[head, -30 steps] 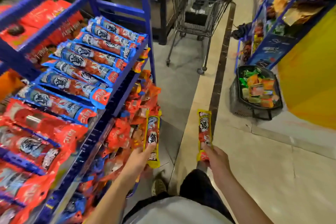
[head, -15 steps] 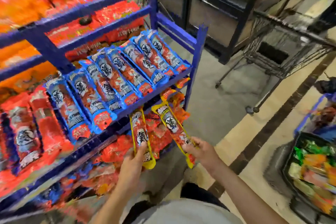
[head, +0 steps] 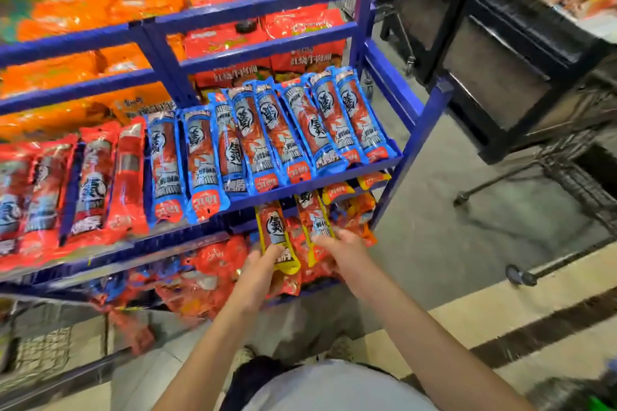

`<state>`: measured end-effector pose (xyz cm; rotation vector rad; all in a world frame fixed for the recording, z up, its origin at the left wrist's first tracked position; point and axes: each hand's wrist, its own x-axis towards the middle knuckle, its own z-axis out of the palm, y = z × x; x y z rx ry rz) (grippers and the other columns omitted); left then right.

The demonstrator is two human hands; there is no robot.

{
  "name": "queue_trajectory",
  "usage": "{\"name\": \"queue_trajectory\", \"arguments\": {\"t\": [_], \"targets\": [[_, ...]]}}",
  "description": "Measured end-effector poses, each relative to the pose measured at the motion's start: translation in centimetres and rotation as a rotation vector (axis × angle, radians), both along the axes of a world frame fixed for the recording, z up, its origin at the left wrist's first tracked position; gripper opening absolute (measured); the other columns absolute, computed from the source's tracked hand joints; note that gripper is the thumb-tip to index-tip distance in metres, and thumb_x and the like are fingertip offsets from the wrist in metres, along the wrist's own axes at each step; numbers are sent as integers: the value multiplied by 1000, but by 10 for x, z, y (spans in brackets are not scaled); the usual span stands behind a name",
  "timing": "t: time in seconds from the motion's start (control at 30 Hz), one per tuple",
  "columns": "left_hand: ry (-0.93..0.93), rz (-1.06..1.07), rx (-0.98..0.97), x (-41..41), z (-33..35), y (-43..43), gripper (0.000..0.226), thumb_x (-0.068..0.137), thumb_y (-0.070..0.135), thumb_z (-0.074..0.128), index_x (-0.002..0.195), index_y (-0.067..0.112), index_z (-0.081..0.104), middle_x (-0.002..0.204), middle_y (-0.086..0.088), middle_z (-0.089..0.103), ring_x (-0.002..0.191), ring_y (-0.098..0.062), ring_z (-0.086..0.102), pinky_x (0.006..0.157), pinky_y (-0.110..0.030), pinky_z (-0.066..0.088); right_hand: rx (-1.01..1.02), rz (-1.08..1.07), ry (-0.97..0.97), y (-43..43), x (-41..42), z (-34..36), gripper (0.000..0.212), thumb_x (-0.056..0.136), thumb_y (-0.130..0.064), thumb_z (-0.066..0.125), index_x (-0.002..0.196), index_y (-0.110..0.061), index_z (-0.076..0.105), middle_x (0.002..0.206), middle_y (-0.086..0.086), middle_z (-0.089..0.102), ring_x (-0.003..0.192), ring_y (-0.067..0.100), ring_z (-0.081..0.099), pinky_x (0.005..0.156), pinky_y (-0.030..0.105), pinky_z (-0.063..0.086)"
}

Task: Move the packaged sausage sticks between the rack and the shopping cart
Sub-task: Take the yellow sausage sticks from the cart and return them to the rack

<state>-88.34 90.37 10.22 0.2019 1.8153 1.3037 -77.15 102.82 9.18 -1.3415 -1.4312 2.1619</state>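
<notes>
Both my grips at the blue rack (head: pixel 260 7), lower tier.
My left grip (head: pixel 263 272) pinches a yellow-edged sausage pack (head: pixel 274 227) under the rack's front rail; my right grip (head: pixel 347 253) curls round a second pack (head: pixel 312 214) just beside it, same tier.

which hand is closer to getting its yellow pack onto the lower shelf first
Right, probably. The right hand holds the right pack with its tip at the upper tier, beside the shelved yellow packs. The left hand holds the left pack lower, further from them.
</notes>
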Motion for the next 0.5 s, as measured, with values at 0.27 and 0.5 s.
{"name": "queue_trajectory", "arguments": {"t": [0.27, 0.5], "targets": [[100, -24, 19, -4, 0, 21, 30, 89, 43, 65, 111, 24, 61, 68, -12, 58, 50, -22, 47, 46, -30, 35, -229, -189, 82, 13, -23, -4, 13, 83, -12, 68, 95, -8, 64, 62, 2, 62, 54, 16, 57, 61, 34, 49], [63, 218, -21, -17, 6, 32, 33, 90, 40, 65, 108, 13, 60, 54, -12, 63, 41, -23, 56, 49, -31, 46, -322, -195, 0, 23, -42, -6, 31, 84, -26, 71, 109, -9, 66, 72, 6, 68, 54, 18, 56, 54, 31, 47]]}}
